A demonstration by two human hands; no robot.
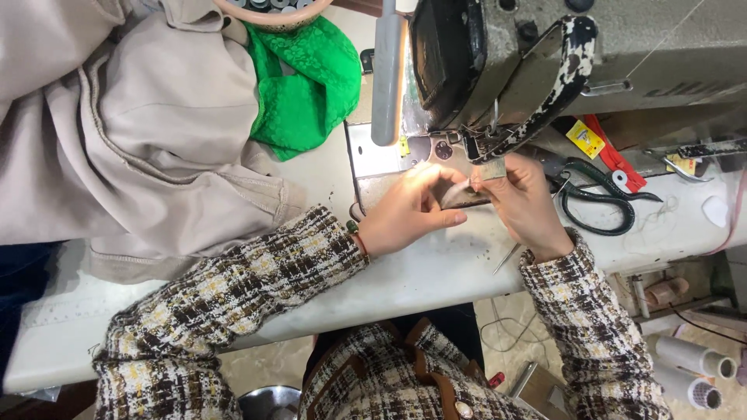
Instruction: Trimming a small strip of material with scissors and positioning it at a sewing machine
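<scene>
Head view, single frame. Item 1: small flat tan-grey fabric piece (461,194), lying on the sewing machine bed (381,159) just below the needle area, at centre-right of the picture. Item 2: left hand (408,214), at 9 o'clock of the piece, thumb and fingers closed lightly on its left edge. Item 3: right hand (523,204), at 3 o'clock of the piece, fingertips pinching its upper right corner close under the presser foot (489,140). Both wrists in brown-and-cream checked tweed sleeves (233,295). Item 4: sewing machine head (545,54), grey with worn dark patches, at 12 o'clock of the hands. Item 5: green-handled scissors (599,204), on the table just beside the right hand at 3 o'clock. Item 6: red strip (615,159) and yellow tag (585,138), at 2 o'clock. Item 7: beige garment (132,132), heaped at 9 to 10 o'clock, well apart from the hands. Item 8: green patterned cloth (303,85), at 11 o'clock, touching the beige garment. Item 9: white table (436,272), bearing all of the above.
</scene>
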